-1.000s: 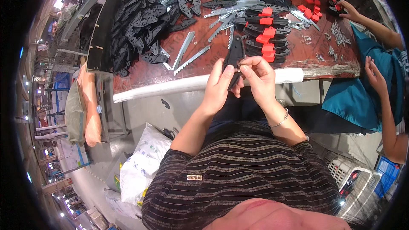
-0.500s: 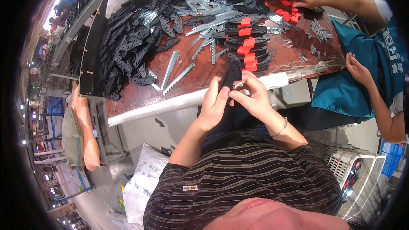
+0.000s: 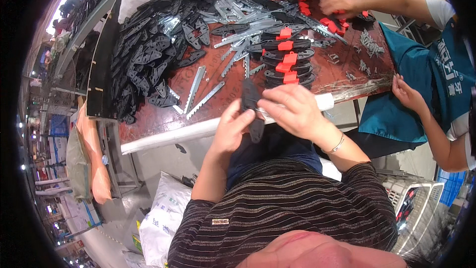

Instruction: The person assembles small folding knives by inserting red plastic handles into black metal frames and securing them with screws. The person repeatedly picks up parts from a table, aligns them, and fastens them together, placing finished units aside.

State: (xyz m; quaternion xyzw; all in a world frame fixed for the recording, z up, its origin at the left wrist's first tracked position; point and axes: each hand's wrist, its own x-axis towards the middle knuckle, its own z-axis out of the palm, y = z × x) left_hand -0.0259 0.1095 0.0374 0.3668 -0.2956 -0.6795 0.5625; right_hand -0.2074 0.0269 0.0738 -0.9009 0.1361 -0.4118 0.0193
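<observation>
An elongated black plastic shell (image 3: 251, 95) stands nearly upright at the table's front edge, gripped by my left hand (image 3: 231, 132) with the thumb across its near face. Against its right side are the bent fingers of my right hand (image 3: 297, 111), closed together; anything small between their tips is hidden. Just beyond my right hand lies a row of black shells (image 3: 270, 58) with red plastic pieces (image 3: 287, 62) across them. Toothed metal strips (image 3: 195, 90) lie on the red-brown tabletop (image 3: 171, 119) to the left of my hands.
A heap of black shells (image 3: 144, 62) covers the table's left side, with more metal strips (image 3: 233, 10) behind. At right, a co-worker's hand (image 3: 337, 5) reaches among red pieces (image 3: 331, 25), near scattered screws (image 3: 369, 44). A white roll (image 3: 173, 136) edges the table. Below stands a white sack (image 3: 163, 216).
The black shell has moved left and toward me, showing more of its length. My right hand has turned, its back now facing up. The co-worker's far hand has shifted left.
</observation>
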